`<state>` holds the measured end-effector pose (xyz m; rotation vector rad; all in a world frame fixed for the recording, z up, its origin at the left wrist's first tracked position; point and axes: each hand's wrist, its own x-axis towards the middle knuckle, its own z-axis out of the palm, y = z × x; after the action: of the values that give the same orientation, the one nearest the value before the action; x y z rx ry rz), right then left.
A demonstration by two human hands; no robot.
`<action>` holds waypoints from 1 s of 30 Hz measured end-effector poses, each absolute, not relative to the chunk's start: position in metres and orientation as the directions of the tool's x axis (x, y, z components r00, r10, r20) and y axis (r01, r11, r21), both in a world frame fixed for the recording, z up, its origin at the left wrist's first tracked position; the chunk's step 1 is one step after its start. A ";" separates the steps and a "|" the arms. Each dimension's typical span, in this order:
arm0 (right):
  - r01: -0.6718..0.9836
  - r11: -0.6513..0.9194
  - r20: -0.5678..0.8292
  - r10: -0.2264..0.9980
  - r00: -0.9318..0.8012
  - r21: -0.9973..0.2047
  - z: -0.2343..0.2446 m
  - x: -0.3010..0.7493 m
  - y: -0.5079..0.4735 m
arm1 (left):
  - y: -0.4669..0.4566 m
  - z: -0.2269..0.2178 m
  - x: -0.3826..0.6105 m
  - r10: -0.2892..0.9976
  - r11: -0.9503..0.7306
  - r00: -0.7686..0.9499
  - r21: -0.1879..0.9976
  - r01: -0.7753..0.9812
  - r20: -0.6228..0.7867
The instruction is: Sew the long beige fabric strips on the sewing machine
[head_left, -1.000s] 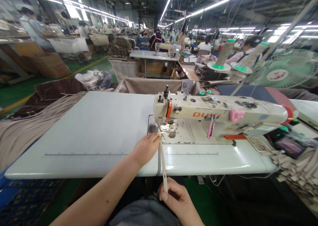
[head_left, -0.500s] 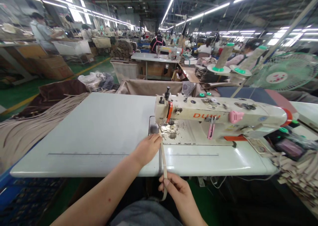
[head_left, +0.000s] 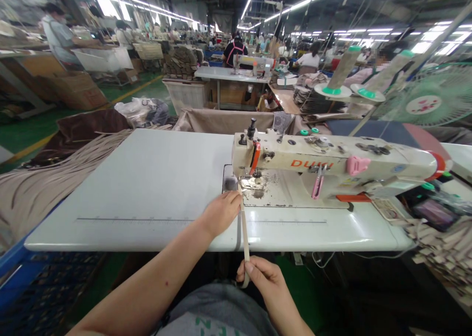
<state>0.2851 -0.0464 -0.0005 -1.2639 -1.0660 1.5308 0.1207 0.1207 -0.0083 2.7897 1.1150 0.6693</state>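
Observation:
A narrow beige strap [head_left: 244, 230] runs from under the needle of the cream sewing machine [head_left: 332, 164] down over the front edge of the white table [head_left: 147, 188]. My left hand [head_left: 220, 212] rests closed on the table beside the strap, its fingers pressing the strap just in front of the needle plate. Below the table edge, my right hand [head_left: 262, 276] pinches the strap's lower part, which curls under the fingers.
A big heap of beige strips [head_left: 40, 188] lies left of the table, and more strips [head_left: 446, 247] are stacked at the right. Thread cones [head_left: 342, 70] and a green fan [head_left: 431, 100] stand behind the machine. Other workers sit at tables farther back.
The strap has fed toward the needle and my right hand has shifted its pinch further along it. My left hand stays by the needle plate. The camera tipped slightly down.

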 end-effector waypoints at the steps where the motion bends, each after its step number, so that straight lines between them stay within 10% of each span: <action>1: -0.089 -0.261 -0.250 0.961 -0.119 -0.961 -0.002 0.285 -0.046 | 0.121 -0.009 0.121 0.669 -0.737 0.643 0.214 0.641 0.373; 30: -0.100 -0.244 -0.219 0.953 -0.211 -0.965 -0.005 0.290 -0.047 | 0.123 -0.009 0.123 0.666 -0.737 0.634 0.214 0.642 0.392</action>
<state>0.2898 -0.0473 -0.0048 -1.1824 -1.1374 1.5887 0.1231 0.1234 -0.0088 2.7907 1.1180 0.7042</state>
